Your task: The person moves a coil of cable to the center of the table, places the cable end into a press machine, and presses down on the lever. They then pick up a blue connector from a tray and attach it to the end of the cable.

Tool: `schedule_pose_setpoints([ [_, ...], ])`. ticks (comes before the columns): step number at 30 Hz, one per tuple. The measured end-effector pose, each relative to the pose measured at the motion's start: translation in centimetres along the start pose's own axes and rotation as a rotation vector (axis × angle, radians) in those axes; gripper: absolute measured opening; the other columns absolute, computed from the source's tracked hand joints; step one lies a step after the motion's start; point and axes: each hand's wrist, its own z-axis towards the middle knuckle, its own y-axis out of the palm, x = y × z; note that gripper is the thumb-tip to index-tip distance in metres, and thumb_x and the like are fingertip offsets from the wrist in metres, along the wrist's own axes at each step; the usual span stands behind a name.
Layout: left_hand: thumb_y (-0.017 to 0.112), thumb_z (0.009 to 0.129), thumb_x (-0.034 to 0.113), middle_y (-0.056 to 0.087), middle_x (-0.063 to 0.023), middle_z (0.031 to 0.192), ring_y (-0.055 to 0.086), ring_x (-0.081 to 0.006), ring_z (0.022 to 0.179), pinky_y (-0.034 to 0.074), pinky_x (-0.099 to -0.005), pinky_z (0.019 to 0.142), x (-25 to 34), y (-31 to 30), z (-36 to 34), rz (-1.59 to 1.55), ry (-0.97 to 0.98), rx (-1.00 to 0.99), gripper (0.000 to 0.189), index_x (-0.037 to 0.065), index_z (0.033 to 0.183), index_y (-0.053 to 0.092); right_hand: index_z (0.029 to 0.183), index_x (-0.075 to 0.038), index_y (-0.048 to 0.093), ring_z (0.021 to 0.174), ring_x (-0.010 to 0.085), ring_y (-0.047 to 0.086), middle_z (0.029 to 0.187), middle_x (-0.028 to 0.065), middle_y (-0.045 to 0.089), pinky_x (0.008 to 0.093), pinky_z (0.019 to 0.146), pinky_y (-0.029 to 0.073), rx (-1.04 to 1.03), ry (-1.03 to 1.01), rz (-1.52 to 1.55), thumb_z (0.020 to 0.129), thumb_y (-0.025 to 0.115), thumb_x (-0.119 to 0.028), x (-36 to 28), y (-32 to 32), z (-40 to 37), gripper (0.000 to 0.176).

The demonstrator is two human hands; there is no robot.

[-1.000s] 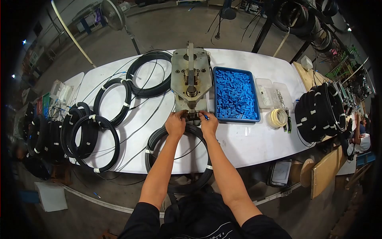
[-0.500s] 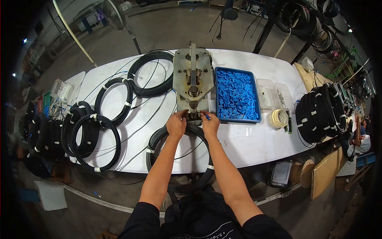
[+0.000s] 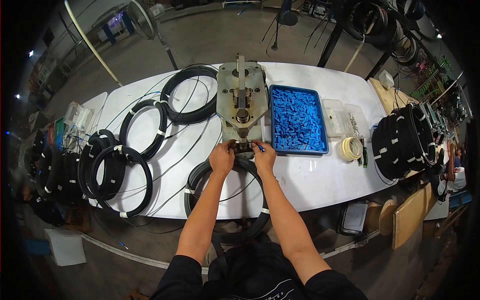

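Note:
Both hands are at the foot of a metal bench press (image 3: pixel 242 107). My left hand (image 3: pixel 221 157) is closed in a pinch at the press's lower left; what its fingertips hold is hidden. Opposite it, my right hand (image 3: pixel 265 157) pinches a small blue connector (image 3: pixel 261 148) at the lower right of the press head. Below the hands, a coil of black cable (image 3: pixel 190 197) with white tape bands hangs partly over the table's front edge, between my forearms.
A blue tray (image 3: pixel 299 151) full of small blue pieces stands right of the press. Beside it are clear plastic boxes (image 3: pixel 334 122) and a yellowish tape roll (image 3: pixel 350 148). More black coils (image 3: pixel 142 127) lie at left; a coil stack (image 3: pixel 400 142) stands at far right on the white table (image 3: pixel 320 190).
Almost nothing differs. Both hands keep their places at the press, and the view has shifted very slightly.

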Motion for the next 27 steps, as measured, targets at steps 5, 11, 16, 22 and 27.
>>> schedule_pose_setpoints([
  [5,0.056,0.082,0.013,0.069,-0.0114,0.096,0.065,-0.0310,0.091,0.052,-0.0411,0.081,0.21,-0.19,-0.15,0.004,0.021,0.018,0.028,0.015,0.107,0.070,0.094,-0.006,0.075,0.080,0.0189,0.061,0.086,0.0070,0.065,0.0296,0.075,0.046,0.000,-0.008,-0.002,0.082,0.074,-0.012,-0.13,-0.02,-0.03,0.014],
  [11,0.056,0.082,0.013,0.069,-0.0118,0.095,0.065,-0.0312,0.090,0.052,-0.0415,0.080,-0.09,0.11,-0.04,-0.002,0.024,0.024,0.028,0.015,0.106,0.070,0.095,-0.006,0.075,0.081,0.0197,0.061,0.087,0.0076,0.066,0.0300,0.075,0.047,-0.004,-0.007,-0.003,0.082,0.074,-0.012,-0.04,-0.01,-0.03,0.014],
  [16,0.056,0.082,0.013,0.069,-0.0119,0.094,0.065,-0.0315,0.089,0.052,-0.0420,0.080,-0.44,0.43,0.06,0.002,0.034,0.028,0.029,0.015,0.107,0.070,0.095,-0.006,0.075,0.081,0.0195,0.061,0.087,0.0077,0.066,0.0299,0.075,0.047,0.000,-0.006,-0.028,0.081,0.074,-0.012,-0.33,-0.15,-0.11,0.015],
  [22,0.056,0.082,0.013,0.069,-0.0124,0.094,0.065,-0.0317,0.089,0.052,-0.0420,0.080,-0.23,0.25,0.02,0.010,0.035,0.023,0.030,0.015,0.107,0.070,0.094,-0.006,0.075,0.081,0.0190,0.062,0.086,0.0074,0.066,0.0299,0.075,0.047,0.013,-0.025,0.003,0.081,0.075,-0.011,0.37,0.18,0.05,0.014],
  [27,0.056,0.082,0.014,0.069,-0.0129,0.095,0.065,-0.0319,0.088,0.052,-0.0422,0.080,-0.41,0.47,0.07,0.036,0.017,0.033,0.030,0.016,0.108,0.071,0.094,-0.006,0.075,0.081,0.0194,0.062,0.086,0.0076,0.066,0.0299,0.075,0.047,0.022,-0.042,0.005,0.081,0.075,-0.011,0.49,0.25,0.13,0.014],
])
